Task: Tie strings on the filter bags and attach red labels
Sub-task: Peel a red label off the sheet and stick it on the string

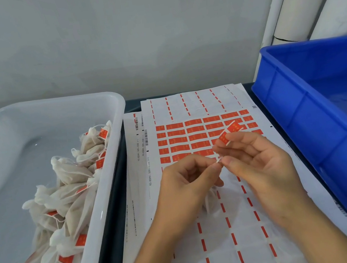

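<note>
Right hand pinching red label (white-edged, folded), left hand pinching perhaps string

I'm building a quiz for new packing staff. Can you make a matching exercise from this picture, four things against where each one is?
Things:
1. red label
2. white tub
3. blue crate
4. label sheet

Places:
A. right edge of the table
B. pinched in the right hand
C. flat under both hands
D. left, holding finished filter bags

Pairs: 1-B, 2-D, 3-A, 4-C

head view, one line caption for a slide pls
Right hand holds a peeled red label while left hand pinches the string, above the label sheet.
</note>
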Motion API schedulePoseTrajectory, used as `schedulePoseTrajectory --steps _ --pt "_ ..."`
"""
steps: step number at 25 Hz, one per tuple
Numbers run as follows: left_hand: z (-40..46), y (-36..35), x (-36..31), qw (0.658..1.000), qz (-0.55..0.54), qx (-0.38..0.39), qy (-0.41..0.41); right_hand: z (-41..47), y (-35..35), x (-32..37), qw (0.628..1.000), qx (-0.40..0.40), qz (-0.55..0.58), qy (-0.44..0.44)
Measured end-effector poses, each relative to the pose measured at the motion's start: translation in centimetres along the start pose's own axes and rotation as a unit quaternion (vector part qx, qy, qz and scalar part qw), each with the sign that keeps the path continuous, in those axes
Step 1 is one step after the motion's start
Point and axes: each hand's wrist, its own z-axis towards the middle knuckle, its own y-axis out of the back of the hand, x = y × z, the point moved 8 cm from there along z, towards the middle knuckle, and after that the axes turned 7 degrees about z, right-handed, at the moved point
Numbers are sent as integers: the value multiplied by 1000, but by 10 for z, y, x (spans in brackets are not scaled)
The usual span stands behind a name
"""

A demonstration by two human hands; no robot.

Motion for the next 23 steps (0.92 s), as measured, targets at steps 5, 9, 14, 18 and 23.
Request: schedulePoseTrajectory --steps 5,9,14,18,23 --pt "0 0 1 1000 9 3 5 -1 4 2 999 -31 -28 4" --pt "0 0 5 1000 26 4 13 -2 7 6 999 -39 -23 7" --pt "1 2 4 999 37 6 7 -2 9 8 999 -45 -25 9" --pt "2 6 4 999 32 9 6 -2 7 8 999 -39 -30 12" --pt "2 5 6 999 39 20 21 -2 7 8 999 -29 -41 13"
